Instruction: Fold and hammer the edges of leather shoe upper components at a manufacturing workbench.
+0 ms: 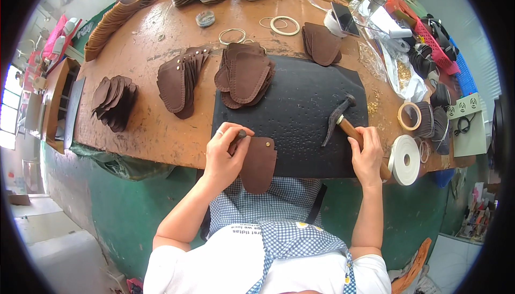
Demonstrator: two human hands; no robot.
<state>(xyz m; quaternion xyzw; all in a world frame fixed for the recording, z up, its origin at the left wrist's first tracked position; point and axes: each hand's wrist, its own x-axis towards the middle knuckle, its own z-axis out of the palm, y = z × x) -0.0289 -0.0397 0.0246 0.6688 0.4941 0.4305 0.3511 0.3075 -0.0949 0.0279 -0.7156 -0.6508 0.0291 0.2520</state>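
Observation:
My right hand [367, 154] is closed round the wooden handle of a hammer [351, 130], whose dark metal head rests over the black mat [300, 111]. In my left hand [226, 152] the fingers pinch a short dark metal punch [240, 135]. Beside that hand lies a brown leather piece [259, 168] with a brass-coloured snap near its upper right corner. It overhangs the mat's near edge. Just beyond, on the mat, sits a pile of stitched brown leather pieces [248, 74].
Further leather stacks stand left [113, 103], centre-left [179, 82] and far right [323, 43] on the wooden table [142, 52]. To the right are a white tape roll [404, 160], a tan tape roll [409, 116], scattered brass bits [374, 98], a phone [345, 19] and a pink basket [434, 44].

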